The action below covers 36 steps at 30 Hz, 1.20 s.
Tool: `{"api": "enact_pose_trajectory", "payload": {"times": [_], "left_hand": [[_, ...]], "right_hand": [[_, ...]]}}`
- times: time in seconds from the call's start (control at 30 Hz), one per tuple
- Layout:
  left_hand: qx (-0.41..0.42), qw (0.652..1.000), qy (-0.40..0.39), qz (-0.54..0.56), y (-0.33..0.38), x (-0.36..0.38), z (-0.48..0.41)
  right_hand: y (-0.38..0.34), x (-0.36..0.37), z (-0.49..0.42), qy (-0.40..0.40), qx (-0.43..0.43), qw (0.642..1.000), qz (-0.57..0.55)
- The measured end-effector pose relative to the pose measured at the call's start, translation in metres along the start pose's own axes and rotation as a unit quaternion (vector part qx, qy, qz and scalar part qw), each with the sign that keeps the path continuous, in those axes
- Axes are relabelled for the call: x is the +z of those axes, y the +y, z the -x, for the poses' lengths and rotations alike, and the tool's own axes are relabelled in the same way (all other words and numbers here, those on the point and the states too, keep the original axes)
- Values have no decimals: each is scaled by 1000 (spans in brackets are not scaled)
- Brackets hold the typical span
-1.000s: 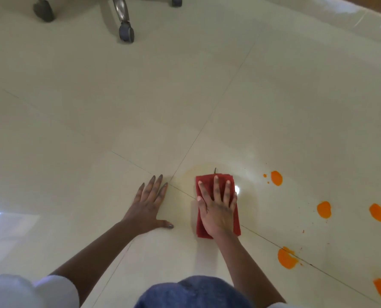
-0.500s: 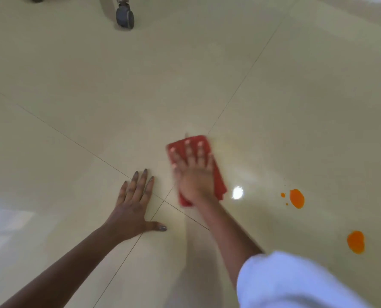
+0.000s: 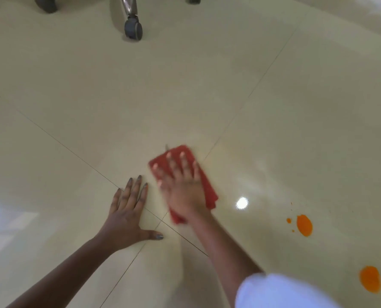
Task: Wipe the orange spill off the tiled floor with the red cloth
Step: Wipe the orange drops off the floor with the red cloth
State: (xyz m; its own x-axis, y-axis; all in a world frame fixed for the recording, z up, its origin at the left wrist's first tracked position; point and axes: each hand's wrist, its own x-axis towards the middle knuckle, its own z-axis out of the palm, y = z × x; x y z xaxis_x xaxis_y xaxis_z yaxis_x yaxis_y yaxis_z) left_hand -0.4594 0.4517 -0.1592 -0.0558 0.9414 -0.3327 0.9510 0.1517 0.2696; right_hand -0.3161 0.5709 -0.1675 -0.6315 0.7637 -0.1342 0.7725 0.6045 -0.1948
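Right hand grip: flat on red cloth | left hand: splayed on floor

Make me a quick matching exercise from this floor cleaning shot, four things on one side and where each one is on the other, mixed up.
Things:
1. left hand
2. red cloth
3. orange spots
4. chair caster

Places:
A. top of the view, far from the hands
B. flat under the right hand
C. on the tiles to the right of the cloth
D. spread bare on the floor, left of the cloth

Pairs: 1-D, 2-B, 3-C, 4-A
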Motion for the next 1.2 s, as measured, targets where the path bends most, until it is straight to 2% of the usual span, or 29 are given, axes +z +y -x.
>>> {"api": "enact_pose_trajectory", "payload": {"times": [0.07, 0.13, 0.23, 0.33, 0.37, 0.43, 0.53, 0.63, 0.73, 0.8, 0.87, 0.93, 0.97, 1.07, 1.13, 1.2], "left_hand": [[6, 1000, -5, 5, -1, -2, 1], [3, 1000, 2, 8, 0, -1, 1], [2, 1000, 4, -1, -1, 2, 1], [3, 1000, 6, -13, -2, 4, 0], [5, 1000, 4, -11, -1, 3, 0], [6, 1000, 1, -3, 0, 0, 2], [21, 1000, 2, 18, 0, -8, 7], [66, 998, 1, 13, 5, -5, 21], [133, 991, -17, -7, 18, 9, 32], [149, 989, -19, -11, 22, 14, 33], [153, 988, -23, -21, 26, 14, 33], [150, 988, -29, -22, 29, 13, 36], [152, 988, -30, -22, 32, 13, 36], [183, 982, -39, -25, 56, 14, 24], [198, 979, -35, -17, 73, 19, 10], [210, 976, -46, -14, 85, 24, -1]], "right_hand": [[-11, 14, 52, 27, -46, 999, -2], [19, 10, 77, 37, -17, 999, 1], [75, -9, 29, 61, 81, 994, 38], [77, -25, -43, 16, 142, 990, 18], [62, -22, -52, 3, 133, 991, 9], [19, -12, -33, 2, 64, 998, 3], [-20, 13, 65, 20, -29, 999, 6], [20, 12, 131, 43, 35, 998, 18], [62, -4, 102, 46, 146, 987, 39], [49, -6, 73, 17, 182, 983, 24], [16, 4, 88, 18, 133, 991, 7], [-10, 19, 143, 26, 58, 998, -4], [-10, 24, 173, 37, 53, 998, -7], [38, 18, 212, 74, 137, 988, 15], [72, 2, 187, 77, 204, 975, 36], [81, -6, 157, 44, 257, 965, 16]]}}
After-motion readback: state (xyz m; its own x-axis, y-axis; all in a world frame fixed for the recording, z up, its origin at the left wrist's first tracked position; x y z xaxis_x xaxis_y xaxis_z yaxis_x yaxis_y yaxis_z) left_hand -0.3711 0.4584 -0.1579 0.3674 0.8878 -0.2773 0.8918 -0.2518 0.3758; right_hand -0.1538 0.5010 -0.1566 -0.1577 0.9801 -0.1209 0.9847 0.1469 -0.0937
